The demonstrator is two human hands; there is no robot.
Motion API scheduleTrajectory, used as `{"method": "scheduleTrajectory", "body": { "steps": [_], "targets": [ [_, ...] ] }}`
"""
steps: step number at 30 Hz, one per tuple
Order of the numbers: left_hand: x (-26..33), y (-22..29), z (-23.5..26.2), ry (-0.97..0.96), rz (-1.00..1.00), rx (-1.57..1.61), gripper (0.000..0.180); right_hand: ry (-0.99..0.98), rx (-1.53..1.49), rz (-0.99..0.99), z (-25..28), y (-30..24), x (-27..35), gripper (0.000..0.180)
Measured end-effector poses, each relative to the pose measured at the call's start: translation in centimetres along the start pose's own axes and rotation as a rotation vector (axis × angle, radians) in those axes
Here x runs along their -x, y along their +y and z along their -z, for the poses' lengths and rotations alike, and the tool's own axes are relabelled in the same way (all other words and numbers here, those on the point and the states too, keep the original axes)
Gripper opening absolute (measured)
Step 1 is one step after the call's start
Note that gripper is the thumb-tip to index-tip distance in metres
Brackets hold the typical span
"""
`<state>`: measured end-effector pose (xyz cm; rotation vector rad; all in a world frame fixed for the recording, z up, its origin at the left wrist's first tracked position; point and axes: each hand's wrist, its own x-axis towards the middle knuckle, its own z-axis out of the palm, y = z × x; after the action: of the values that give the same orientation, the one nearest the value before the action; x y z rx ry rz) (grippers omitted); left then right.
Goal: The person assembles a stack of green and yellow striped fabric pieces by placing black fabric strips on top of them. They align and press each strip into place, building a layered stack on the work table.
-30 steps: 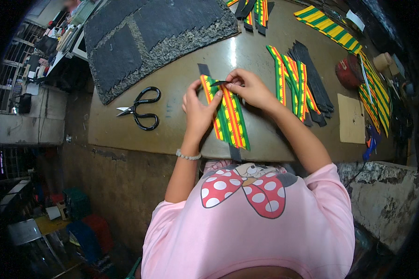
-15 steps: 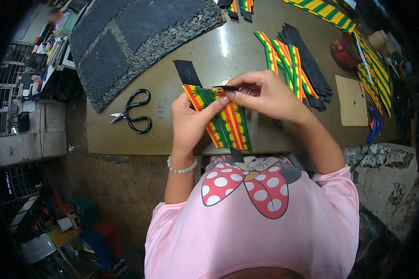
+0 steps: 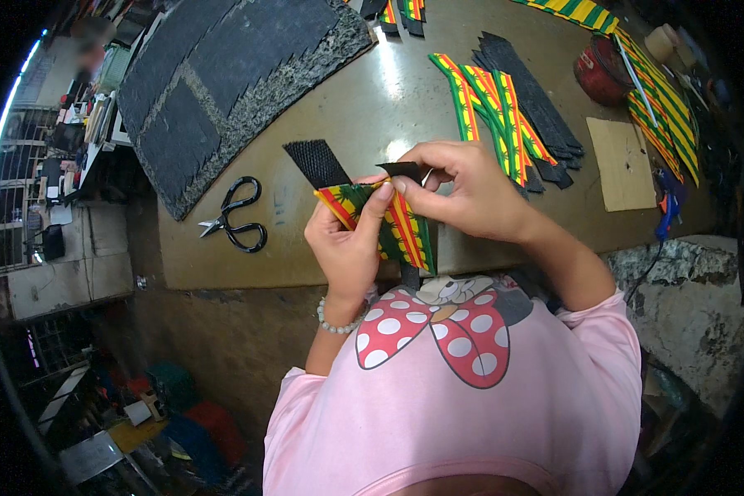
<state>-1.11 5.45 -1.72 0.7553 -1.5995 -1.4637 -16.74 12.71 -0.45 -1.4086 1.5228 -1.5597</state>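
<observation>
My left hand [image 3: 351,244] holds a striped red, yellow and green strap piece [image 3: 405,227] with a leaf print, lifted off the workbench close to my chest. My right hand [image 3: 463,190] pinches a small black piece [image 3: 401,169] at the top end of that strap, thumb and fingers closed on it. A black textured strip [image 3: 316,162] sticks out behind the strap to the upper left. A bead bracelet [image 3: 336,322] sits on my left wrist.
Black scissors [image 3: 238,217] lie on the brown workbench [image 3: 372,91] to the left. A dark rough sheet [image 3: 231,74] fills the far left. More striped and black straps [image 3: 512,116], a red tin [image 3: 597,70], a cardboard piece [image 3: 624,161] lie to the right.
Both hands have lifted the striped strap off the bench and drawn it nearer to my chest. My right hand now pinches the black piece at its top end.
</observation>
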Motion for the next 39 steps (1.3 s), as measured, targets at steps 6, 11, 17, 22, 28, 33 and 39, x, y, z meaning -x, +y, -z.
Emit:
{"method": "scheduleTrajectory", "body": {
  "steps": [6,11,17,22,28,33,39],
  "targets": [
    [0.1,-0.9,-1.3,0.096,-0.162,-0.058,0.011,-0.088,-0.157,-0.214,0.0,1.1,0.6,0.018],
    [-0.5,-1.8,-0.7,-0.134,-0.549,-0.192,0.018,-0.051,-0.445,-0.327,-0.9,4.8,-0.2,0.019],
    [-1.0,4.0,4.5,-0.859,-0.601,0.743,0.01,0.267,-0.202,-0.525,0.8,7.7,-1.1,0.023],
    [-1.7,8.6,8.8,-0.92,-0.677,0.766,0.013,0.446,-0.467,-0.376,1.3,5.9,-0.1,0.021],
    [0.4,5.6,10.0,-0.162,-0.521,1.068,0.01,0.696,-0.675,-0.202,2.5,3.2,2.2,0.019],
    [-3.9,1.7,8.4,0.413,-0.272,0.5,0.042,0.811,-0.598,-0.241,3.0,3.5,5.0,0.022],
    [-2.0,-7.2,0.9,-0.264,0.785,0.893,0.055,0.731,-0.686,-0.362,3.7,5.0,8.1,0.027]
  ]
}}
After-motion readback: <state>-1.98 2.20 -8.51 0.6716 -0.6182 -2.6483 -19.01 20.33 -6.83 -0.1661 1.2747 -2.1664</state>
